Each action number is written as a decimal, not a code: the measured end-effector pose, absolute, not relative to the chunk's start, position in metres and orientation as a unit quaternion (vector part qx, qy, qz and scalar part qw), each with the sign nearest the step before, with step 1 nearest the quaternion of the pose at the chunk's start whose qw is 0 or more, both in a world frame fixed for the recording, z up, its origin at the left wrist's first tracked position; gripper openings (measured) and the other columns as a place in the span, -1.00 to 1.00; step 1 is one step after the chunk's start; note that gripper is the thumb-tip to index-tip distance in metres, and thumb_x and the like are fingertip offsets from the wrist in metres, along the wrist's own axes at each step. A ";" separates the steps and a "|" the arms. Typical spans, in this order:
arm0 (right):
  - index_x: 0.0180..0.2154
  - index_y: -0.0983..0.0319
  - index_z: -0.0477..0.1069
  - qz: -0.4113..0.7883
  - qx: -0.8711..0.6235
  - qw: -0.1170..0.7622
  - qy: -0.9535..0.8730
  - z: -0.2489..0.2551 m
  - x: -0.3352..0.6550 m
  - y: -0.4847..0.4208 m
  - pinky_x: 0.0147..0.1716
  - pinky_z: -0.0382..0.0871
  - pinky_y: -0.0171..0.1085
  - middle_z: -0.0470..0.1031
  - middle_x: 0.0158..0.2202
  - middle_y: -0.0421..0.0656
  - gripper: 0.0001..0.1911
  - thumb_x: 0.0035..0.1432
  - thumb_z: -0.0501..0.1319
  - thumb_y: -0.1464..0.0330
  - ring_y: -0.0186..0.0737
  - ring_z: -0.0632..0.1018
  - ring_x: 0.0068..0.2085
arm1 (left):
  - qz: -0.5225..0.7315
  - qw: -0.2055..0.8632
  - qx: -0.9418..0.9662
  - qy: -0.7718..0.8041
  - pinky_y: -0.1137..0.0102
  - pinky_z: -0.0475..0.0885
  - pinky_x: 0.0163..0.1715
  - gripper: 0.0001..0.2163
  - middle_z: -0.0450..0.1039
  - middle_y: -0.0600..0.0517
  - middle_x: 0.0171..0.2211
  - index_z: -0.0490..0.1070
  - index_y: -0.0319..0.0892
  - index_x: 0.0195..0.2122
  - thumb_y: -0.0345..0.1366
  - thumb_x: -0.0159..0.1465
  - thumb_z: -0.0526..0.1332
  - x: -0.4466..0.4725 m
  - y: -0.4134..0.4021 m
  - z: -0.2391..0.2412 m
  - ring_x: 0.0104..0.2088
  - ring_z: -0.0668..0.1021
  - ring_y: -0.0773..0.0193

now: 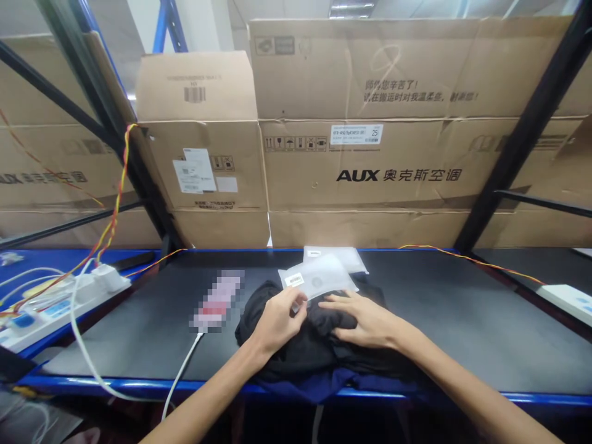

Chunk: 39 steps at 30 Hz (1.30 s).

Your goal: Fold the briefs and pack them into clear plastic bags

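A heap of black cloth (pixel 305 345) lies on the dark bench mat (pixel 444 320) in front of me, with a blue garment (pixel 319 383) under it at the front edge. My left hand (pixel 277 320) pinches the near corner of a frosted plastic bag (pixel 319 277) that rests on the heap. Flat on the black cloth, fingers spread and empty, lies my right hand (pixel 363 320). A second plastic bag (pixel 335 256) sits just behind the first.
A blurred phone (pixel 217 302) on a white cable (pixel 180 373) lies left of the cloth. White power strips (pixel 55 302) (pixel 568 301) sit at the far left and far right. Stacked cardboard boxes (pixel 370 166) wall the back. Black rack struts (pixel 522 135) slant down both sides.
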State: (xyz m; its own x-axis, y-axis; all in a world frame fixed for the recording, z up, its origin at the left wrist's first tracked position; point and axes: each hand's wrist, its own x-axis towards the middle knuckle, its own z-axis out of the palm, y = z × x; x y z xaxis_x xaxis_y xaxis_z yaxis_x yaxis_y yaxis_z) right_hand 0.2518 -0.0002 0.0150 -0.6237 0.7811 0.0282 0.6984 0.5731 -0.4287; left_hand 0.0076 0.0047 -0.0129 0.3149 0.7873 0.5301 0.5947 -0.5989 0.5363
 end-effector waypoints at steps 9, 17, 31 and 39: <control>0.15 0.16 0.35 0.056 -0.556 0.103 -0.823 0.014 0.215 0.011 0.03 0.35 -0.09 0.46 0.12 -0.02 -0.55 0.24 0.13 0.27 0.02 0.52 0.04 | 0.405 0.171 0.796 0.416 0.45 0.51 -0.29 -0.91 0.50 0.06 -0.33 0.45 -0.13 -0.25 -0.38 0.27 0.16 0.008 0.002 -0.010 -0.35 0.56 0.31; 0.28 0.18 0.18 0.071 -0.540 0.096 -0.833 0.021 0.216 0.003 0.08 0.29 0.00 0.34 0.22 0.05 -0.40 0.29 0.07 0.08 0.12 0.45 0.12 | 0.423 0.160 0.782 0.428 0.43 0.53 -0.25 -0.83 0.54 0.03 -0.26 0.45 -0.13 -0.15 -0.39 0.24 0.17 0.006 0.004 -0.015 -0.31 0.59 0.28; 0.35 0.04 0.04 -0.019 -0.483 0.051 -0.874 0.014 0.222 0.007 0.00 0.39 0.03 0.19 0.31 0.08 -0.43 0.34 0.01 0.24 0.11 0.51 0.06 | 0.421 0.163 0.780 0.433 0.40 0.52 -0.25 -0.89 0.54 0.03 -0.29 0.48 -0.15 -0.23 -0.36 0.29 0.15 0.005 0.001 -0.010 -0.33 0.56 0.29; 0.32 0.08 0.11 -0.025 -0.537 0.026 -0.843 0.027 0.192 0.014 -0.12 0.42 -0.05 0.41 0.17 0.04 -0.48 0.38 -0.06 0.21 0.08 0.54 -0.01 | 0.417 0.170 0.800 0.397 0.38 0.53 -0.19 -0.88 0.54 -0.05 -0.17 0.48 -0.17 -0.20 -0.37 0.30 0.15 0.001 0.001 -0.010 -0.24 0.58 0.24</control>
State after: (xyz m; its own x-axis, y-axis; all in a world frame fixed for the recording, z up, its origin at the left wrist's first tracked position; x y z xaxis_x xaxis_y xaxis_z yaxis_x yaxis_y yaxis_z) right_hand 0.1923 0.0142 0.0272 -0.4225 0.9035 0.0713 0.9062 0.4226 0.0138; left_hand 0.0012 0.0014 -0.0100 0.3372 0.7763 0.5325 0.4929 -0.6275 0.6027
